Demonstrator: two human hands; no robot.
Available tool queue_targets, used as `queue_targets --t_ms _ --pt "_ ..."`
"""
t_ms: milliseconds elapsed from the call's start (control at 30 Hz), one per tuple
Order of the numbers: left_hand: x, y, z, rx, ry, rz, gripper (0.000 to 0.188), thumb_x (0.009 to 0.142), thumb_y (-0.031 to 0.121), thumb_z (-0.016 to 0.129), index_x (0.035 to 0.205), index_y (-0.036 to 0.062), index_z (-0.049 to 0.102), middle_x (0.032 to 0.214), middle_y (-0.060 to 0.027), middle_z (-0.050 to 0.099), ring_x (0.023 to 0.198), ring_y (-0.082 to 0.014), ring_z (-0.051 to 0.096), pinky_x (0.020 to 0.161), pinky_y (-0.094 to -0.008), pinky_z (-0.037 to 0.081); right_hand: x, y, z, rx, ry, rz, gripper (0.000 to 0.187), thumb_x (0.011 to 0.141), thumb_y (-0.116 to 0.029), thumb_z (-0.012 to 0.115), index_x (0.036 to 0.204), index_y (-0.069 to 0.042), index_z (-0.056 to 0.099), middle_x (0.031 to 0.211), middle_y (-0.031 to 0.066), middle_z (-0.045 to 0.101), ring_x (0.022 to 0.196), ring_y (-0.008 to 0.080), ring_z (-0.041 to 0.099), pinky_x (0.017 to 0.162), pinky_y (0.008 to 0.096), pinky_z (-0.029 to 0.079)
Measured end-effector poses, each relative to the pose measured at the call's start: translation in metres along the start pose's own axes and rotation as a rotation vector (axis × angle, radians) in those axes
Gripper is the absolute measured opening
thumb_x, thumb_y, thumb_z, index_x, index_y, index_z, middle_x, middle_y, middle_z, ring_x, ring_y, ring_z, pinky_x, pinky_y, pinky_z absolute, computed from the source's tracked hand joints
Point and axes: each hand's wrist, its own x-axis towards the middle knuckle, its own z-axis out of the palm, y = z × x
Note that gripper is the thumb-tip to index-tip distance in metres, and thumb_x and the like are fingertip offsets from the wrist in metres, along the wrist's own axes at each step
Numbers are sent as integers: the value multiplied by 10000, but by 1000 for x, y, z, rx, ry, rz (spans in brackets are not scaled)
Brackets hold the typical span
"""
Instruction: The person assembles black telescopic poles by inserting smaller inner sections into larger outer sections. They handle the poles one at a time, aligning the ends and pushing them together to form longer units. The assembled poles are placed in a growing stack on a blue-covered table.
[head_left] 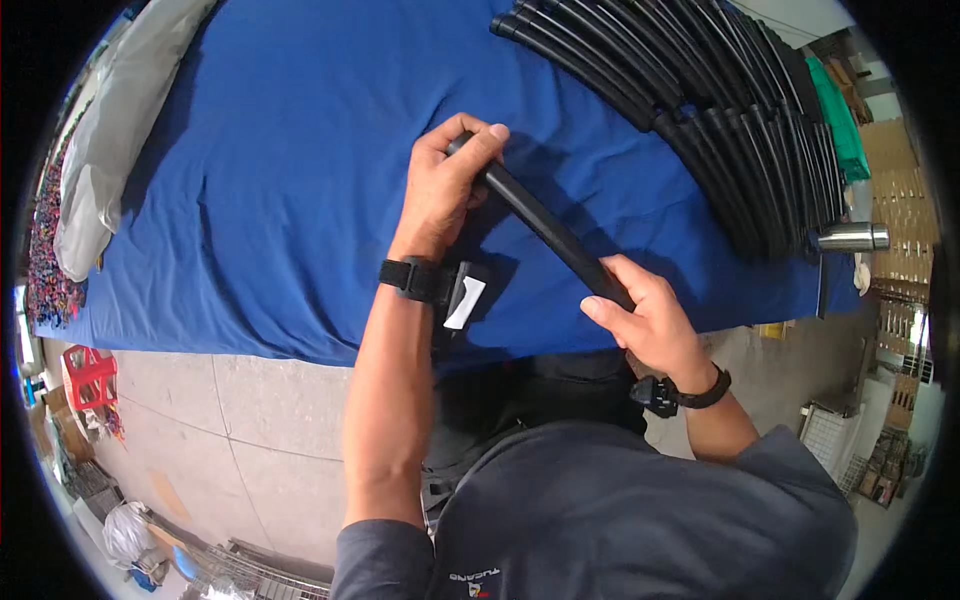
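Observation:
Both my hands hold a long black rubber grip (545, 222), a tapered tube that looks like a golf-club grip. It slants above the blue cloth, from the upper left down to the right. My left hand (450, 175) is closed round its far end, thumb laid across near the tip. At the near end, my right hand (650, 318) wraps it with the thumb on top. The fingers cover both ends of the grip. Several similar black grips (700, 110) lie side by side in overlapping rows at the far right.
A blue cloth (290, 180) covers the table. White plastic sheeting (120, 130) lies along its left edge, beside a multicoloured heap (50, 240). On the right are a metal bottle (852, 237) and a green container (838, 120). A red stool (90, 377) stands on the floor at left.

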Motion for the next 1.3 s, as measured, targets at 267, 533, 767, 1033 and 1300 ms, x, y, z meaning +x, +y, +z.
queue_targets --t_ms 267,533,767,1033,1300 --pt "0 0 2 34 -34 18 150 977 190 662 866 91 639 732 14 605 522 -35 444 451 -204 307 -1 25 5 1283 -445 430 331 1081 -227 514 1265 45 560 748 12 534 420 31 419 370 187 349" --pt "2 -3 -3 -25 -45 35 155 965 201 671 869 87 629 732 3 611 519 -42 449 448 -207 321 2 24 9 1301 -459 421 321 1077 -223 527 1258 40 564 719 -6 508 419 28 414 372 189 351" --pt "4 -4 -5 -64 -69 40 168 975 208 671 873 82 626 739 -4 613 523 -43 449 451 -211 327 2 17 7 1255 -440 421 332 1062 -237 564 1237 44 573 720 -4 515 422 29 416 377 179 353" --pt "1 -1 1 50 -32 28 225 1000 271 665 865 95 628 759 8 606 553 -41 461 470 -207 333 -1 1 3 172 -58 56 360 1043 -286 606 1238 17 593 776 64 611 490 54 507 394 179 346" --pt "0 0 -1 34 -76 -4 252 1008 269 643 827 96 621 730 17 594 524 -40 436 463 -206 325 2 -2 1 606 -235 328 315 1058 -257 570 1233 1 609 761 24 596 467 27 477 379 187 346"
